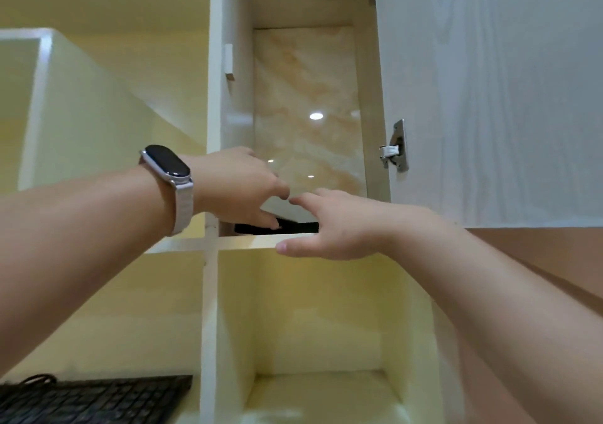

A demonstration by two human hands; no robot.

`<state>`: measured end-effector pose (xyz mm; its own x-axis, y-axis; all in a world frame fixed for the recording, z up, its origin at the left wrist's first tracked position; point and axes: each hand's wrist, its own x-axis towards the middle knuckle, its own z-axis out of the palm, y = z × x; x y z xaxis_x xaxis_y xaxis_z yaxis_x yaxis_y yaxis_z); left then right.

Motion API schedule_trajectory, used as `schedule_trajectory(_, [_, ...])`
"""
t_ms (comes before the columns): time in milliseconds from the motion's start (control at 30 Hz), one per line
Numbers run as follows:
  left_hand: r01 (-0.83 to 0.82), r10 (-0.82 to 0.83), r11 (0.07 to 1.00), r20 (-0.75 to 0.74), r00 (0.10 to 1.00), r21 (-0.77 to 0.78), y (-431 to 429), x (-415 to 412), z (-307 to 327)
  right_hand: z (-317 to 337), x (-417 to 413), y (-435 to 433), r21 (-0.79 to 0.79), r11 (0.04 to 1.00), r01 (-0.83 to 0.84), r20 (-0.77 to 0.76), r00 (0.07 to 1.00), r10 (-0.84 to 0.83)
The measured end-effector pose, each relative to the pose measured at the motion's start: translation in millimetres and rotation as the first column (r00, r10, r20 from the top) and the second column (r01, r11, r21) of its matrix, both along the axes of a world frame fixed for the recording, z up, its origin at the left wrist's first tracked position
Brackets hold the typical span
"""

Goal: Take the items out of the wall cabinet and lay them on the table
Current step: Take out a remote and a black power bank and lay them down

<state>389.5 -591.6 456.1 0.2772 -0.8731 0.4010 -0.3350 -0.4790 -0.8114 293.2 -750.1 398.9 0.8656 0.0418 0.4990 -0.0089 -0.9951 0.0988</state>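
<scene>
Forearms rise from both lower corners, above a keyboard (98,397) at far left. The left grip (235,185), watch (168,162) on its wrist, is inside the cabinet (303,81), fingers loosely straight, one resting on the left end of the black item (300,227). That item lies flat on the shelf (248,242), its long axis running left to right along the front edge. The right grip (339,224), spread and holding nothing, sits at its right end, thumb under the shelf lip. I judge the left nearer to a hold.
</scene>
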Motion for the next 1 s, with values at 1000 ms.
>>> schedule_trajectory(1000, [0.615,-0.563,0.713,0.248,0.788,-0.337,36.1,12.4,-56.8,-16.2,-14.5,0.0,0.028,0.998,-0.059,0.281,0.959,0.049])
